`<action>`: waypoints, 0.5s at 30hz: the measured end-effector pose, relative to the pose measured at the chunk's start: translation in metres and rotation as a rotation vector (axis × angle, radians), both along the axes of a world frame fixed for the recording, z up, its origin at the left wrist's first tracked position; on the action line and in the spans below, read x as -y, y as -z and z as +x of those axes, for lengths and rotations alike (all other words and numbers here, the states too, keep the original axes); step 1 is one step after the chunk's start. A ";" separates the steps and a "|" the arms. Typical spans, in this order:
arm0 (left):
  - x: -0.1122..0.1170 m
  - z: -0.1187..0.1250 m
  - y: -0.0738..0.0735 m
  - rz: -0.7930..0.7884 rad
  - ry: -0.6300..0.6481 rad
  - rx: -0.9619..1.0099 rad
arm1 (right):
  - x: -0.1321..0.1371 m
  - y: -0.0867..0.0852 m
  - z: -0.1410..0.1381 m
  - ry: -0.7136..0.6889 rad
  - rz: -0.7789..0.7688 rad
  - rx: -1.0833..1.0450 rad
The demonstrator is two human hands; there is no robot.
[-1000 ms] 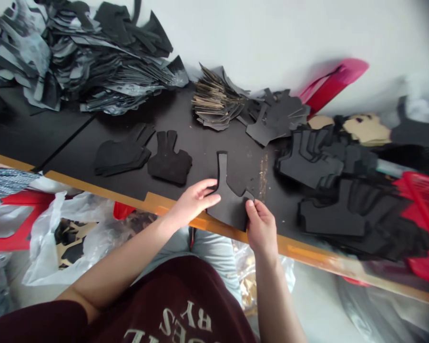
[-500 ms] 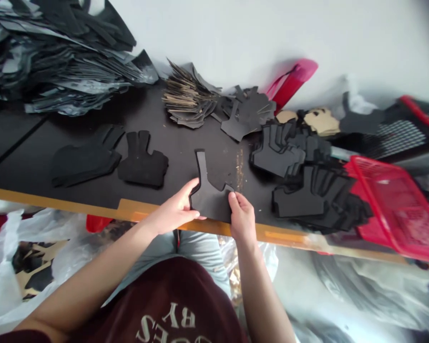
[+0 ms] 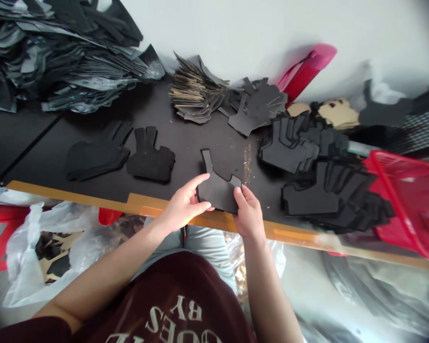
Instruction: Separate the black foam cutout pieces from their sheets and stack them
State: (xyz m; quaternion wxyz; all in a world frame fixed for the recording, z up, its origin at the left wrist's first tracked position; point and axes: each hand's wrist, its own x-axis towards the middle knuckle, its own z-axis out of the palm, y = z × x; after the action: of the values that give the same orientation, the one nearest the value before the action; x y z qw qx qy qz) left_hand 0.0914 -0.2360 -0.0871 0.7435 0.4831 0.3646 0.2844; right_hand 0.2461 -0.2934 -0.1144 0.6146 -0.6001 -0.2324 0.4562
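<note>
A flat black foam cut-out (image 3: 217,191) with a narrow stem lies on the dark tabletop near its front edge. My left hand (image 3: 183,204) holds its left side, with the fingers reaching over the edge. My right hand (image 3: 249,213) pinches its lower right side between thumb and fingers. The lower edge of the piece is partly hidden by my fingers. Close by on the left lies a similar fuzzy black piece (image 3: 150,159), and several stacked black pieces (image 3: 289,147) stand to the right.
An orange-edged table rim (image 3: 139,202) runs in front of me, with a white plastic bag (image 3: 32,257) below it. A red plastic basket (image 3: 403,200) sits at the right. A heap of grey-black cut pieces (image 3: 64,62) lies at the back left, against a white wall (image 3: 236,28).
The view has swung, bringing the red basket further in from the right. The black cut-out has turned slightly, its stem now leaning left, and both hands still hold it.
</note>
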 end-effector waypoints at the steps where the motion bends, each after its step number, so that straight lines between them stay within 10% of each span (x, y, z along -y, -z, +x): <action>1: -0.001 0.000 0.001 0.001 0.007 0.008 | 0.002 -0.002 0.000 -0.035 0.001 -0.021; 11: -0.002 -0.009 0.018 0.107 0.003 -0.002 | 0.018 0.002 0.011 -0.172 0.016 0.012; 15: -0.008 -0.022 0.007 0.614 -0.305 -0.233 | 0.020 -0.013 0.035 -0.311 0.012 0.134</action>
State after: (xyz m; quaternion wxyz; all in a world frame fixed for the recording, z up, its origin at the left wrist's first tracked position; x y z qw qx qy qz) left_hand 0.0699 -0.2285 -0.0944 0.4662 0.6532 0.4124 0.4313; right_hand 0.2809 -0.3132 -0.1013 0.5232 -0.5823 -0.3655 0.5036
